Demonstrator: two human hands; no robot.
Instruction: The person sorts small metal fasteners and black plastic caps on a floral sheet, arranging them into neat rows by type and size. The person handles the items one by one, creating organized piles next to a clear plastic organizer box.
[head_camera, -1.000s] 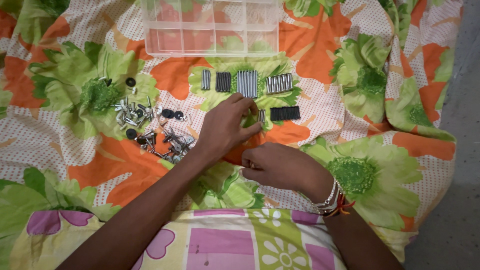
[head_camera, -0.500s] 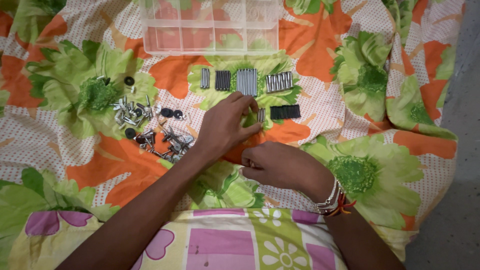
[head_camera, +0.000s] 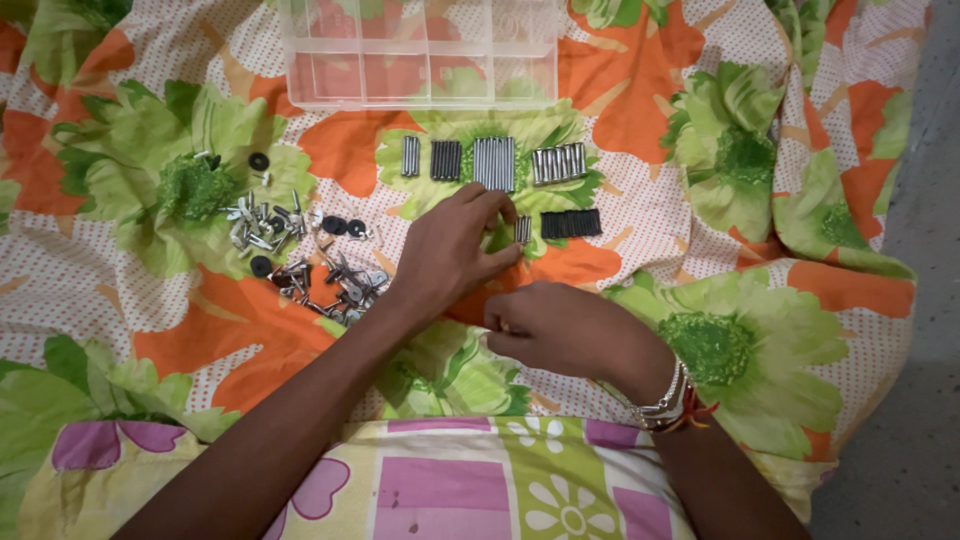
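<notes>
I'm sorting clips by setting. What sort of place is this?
Probably a home, worked on a bed or floor rather than a bench: a flowered sheet serves as the surface, with sorted screws and a clear compartment box laid on it. Bare grey floor shows at right.

Shiny metal pins (head_camera: 493, 164) upper centre; clear glossy plastic box (head_camera: 420, 52) top; matt floral cloth (head_camera: 180, 300) beneath.

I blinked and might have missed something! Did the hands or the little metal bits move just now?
Hardly. The right hand shifted very slightly; the left hand stayed by the small silver pin cluster. The sorted rows of metal pins and clear plastic organiser box stayed put.
</notes>
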